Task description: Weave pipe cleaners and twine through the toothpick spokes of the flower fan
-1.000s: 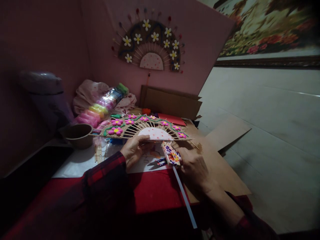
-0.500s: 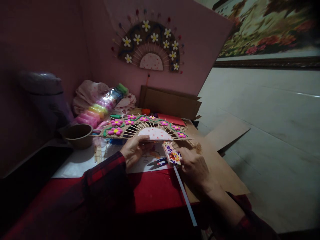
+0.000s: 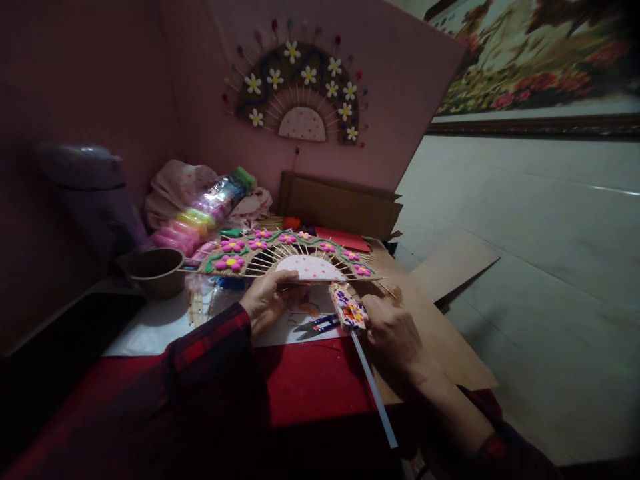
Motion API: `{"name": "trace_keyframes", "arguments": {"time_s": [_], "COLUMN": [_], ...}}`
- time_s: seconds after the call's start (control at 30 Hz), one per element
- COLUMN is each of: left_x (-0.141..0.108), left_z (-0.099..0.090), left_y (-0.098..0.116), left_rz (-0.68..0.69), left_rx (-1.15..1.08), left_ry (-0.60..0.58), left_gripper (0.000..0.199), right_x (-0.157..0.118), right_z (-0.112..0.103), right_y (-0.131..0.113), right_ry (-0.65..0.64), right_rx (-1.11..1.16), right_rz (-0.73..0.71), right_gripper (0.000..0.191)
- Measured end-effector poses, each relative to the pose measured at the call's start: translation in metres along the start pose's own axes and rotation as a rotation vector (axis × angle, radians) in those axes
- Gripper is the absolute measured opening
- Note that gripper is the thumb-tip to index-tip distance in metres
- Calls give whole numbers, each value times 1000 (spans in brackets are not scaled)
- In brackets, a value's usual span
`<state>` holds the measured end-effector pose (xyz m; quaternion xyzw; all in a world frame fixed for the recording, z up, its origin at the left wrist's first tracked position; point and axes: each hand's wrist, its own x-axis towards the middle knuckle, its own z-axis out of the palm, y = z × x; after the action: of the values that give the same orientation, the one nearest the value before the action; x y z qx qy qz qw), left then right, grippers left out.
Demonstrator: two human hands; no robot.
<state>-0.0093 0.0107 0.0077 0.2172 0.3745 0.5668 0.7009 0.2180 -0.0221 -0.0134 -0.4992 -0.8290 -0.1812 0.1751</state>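
Pinched at its lower edge, a decorated fan (image 3: pixel 310 268) is held by my left hand (image 3: pixel 265 301), thumb on the white dotted half-circle. Pink clay flowers, a green wavy line and thin sticks cover the twine-wrapped arc. My right hand (image 3: pixel 397 333) is closed around a glue gun (image 3: pixel 349 308) with a flowered pattern, and a long translucent glue stick (image 3: pixel 375 393) juts out of its back. The gun's front end is close below the fan's lower edge; whether they touch I cannot tell. Small scissors (image 3: pixel 317 325) lie on white paper, partly hidden by the gun.
A brown bowl (image 3: pixel 157 270) and bundled sticks (image 3: pixel 197 307) stand at the left. Behind are packs of coloured clay (image 3: pixel 200 217), a red card (image 3: pixel 345 239) and cardboard pieces (image 3: pixel 340 203). A similar fan with white flowers (image 3: pixel 300 93) hangs on a pink board. Cardboard (image 3: pixel 440 347) lies at the right.
My right hand and the glue gun have shifted slightly to the right along the fan's lower edge. My left hand and the fan stay practically where they were.
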Motion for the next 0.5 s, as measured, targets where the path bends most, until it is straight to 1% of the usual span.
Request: {"name": "trace_keyframes", "arguments": {"time_s": [0.2, 0.5], "left_x": [1, 4], "left_z": [0, -3], "left_y": [0, -2], "left_rz": [-19, -5], "left_rx": [3, 4], "left_ry": [32, 1], "left_gripper": [24, 23], "right_x": [-2, -2], "right_z": [1, 1], "right_y": [3, 3], "right_ry": [-11, -5], "right_rx": [-28, 1], "right_rz": [5, 25], "right_gripper": [6, 5]}}
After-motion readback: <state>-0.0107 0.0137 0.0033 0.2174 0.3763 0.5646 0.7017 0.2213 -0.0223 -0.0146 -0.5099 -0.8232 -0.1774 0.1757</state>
